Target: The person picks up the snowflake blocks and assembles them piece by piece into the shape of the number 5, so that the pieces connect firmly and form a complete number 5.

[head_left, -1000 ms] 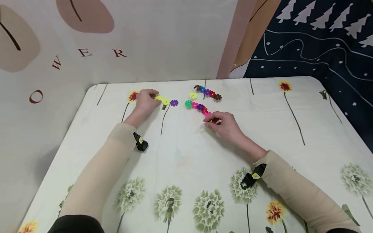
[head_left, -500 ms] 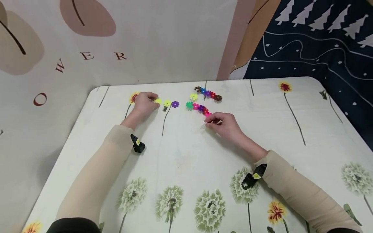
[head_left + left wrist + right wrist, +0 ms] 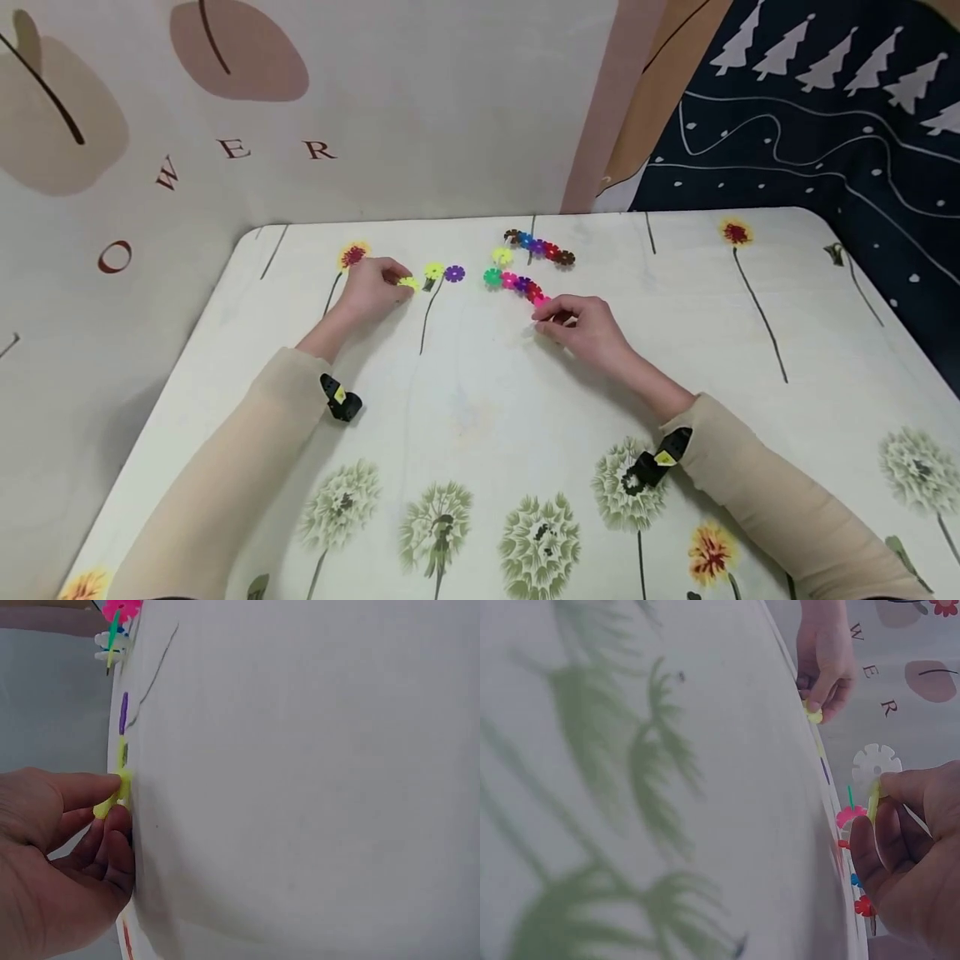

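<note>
My left hand [image 3: 373, 292] pinches a yellow snowflake disc [image 3: 408, 284] just above or on the tabletop; which, I cannot tell. To its right lie another yellow disc [image 3: 434, 271] and a purple disc [image 3: 454, 273], side by side. My right hand [image 3: 579, 325] holds a yellow disc [image 3: 874, 799] edge-on between thumb and fingers, with a white disc [image 3: 876, 763] against it, apparently joined. Beside those fingertips, a row of colored discs [image 3: 522, 285] runs from green to bright pink. The left wrist view shows the left hand's yellow disc [image 3: 106, 805] partly covered by fingers.
Behind that row lies a second curved row of discs [image 3: 540, 245], brown at both ends, with a yellow-green disc [image 3: 502, 257] near its left end. A flower-printed cloth [image 3: 480, 400] covers the table. Printed fabric walls [image 3: 450, 108] stand along the back.
My left hand draws its yellow disc slightly back toward me, widening the space to the other yellow disc. The right hand stays almost in place. The head view tilts a little.
</note>
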`<control>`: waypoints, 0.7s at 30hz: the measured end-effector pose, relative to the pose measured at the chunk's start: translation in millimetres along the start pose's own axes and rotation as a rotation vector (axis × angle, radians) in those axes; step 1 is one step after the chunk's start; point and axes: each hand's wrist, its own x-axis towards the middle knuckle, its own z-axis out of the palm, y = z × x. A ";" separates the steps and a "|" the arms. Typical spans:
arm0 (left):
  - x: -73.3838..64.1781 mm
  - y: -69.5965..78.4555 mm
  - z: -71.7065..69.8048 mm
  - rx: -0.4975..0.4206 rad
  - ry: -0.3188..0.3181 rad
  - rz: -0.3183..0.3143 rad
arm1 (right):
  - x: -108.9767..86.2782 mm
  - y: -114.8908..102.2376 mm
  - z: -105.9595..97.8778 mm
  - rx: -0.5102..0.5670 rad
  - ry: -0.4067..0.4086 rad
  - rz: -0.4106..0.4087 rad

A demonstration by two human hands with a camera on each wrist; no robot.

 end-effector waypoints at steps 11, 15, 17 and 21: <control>-35.2 30.0 25.1 -0.222 -0.126 0.020 | 3.1 -2.7 5.4 0.023 -0.022 -0.032; -45.9 43.7 39.0 -0.362 -0.200 -0.018 | 3.5 -4.2 7.4 0.031 -0.027 -0.019; -49.6 48.5 45.5 -0.426 -0.235 -0.045 | 3.7 -4.1 9.0 0.034 -0.025 -0.017; -54.8 53.8 56.6 -0.508 -0.279 -0.069 | 4.3 -4.8 12.1 0.041 -0.021 -0.030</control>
